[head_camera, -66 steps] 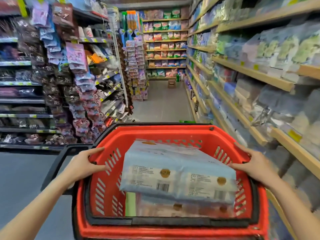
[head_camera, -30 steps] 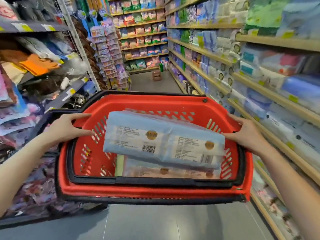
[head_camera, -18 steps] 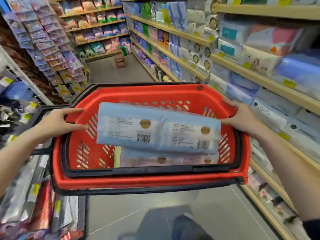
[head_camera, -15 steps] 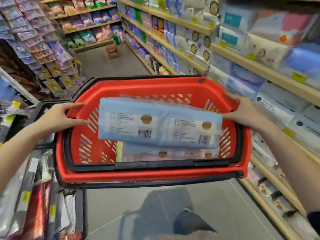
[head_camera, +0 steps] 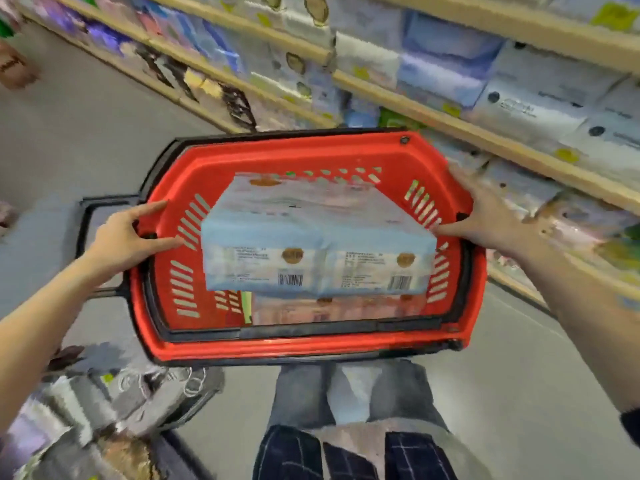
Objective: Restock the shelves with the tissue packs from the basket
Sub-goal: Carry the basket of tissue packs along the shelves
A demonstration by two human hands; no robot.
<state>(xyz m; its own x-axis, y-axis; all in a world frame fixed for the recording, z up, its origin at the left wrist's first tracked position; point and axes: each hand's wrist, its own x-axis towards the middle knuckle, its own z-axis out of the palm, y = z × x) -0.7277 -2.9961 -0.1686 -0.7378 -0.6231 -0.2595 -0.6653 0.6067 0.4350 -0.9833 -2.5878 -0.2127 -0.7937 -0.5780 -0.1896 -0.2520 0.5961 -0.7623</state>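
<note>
I hold a red plastic basket (head_camera: 346, 154) with a black rim in front of me, above the floor. My left hand (head_camera: 128, 237) grips its left rim and my right hand (head_camera: 485, 216) grips its right rim. A light blue tissue pack (head_camera: 311, 244) with two barcode labels lies on top inside the basket. Under it a pinkish tissue pack (head_camera: 332, 308) shows only at its near edge. The wooden shelves (head_camera: 408, 102) on my right are stocked with white and blue tissue packs.
Grey aisle floor (head_camera: 86, 126) runs away to the upper left. My legs in grey trousers (head_camera: 346, 393) show below the basket. A low rack of packaged goods (head_camera: 86, 410) stands at my lower left. The basket's black handle (head_camera: 104, 206) sticks out on its left side.
My view has tilted down and swung right toward the shelves. The basket has come lower and closer to my body. Both hands keep their hold on the rims.
</note>
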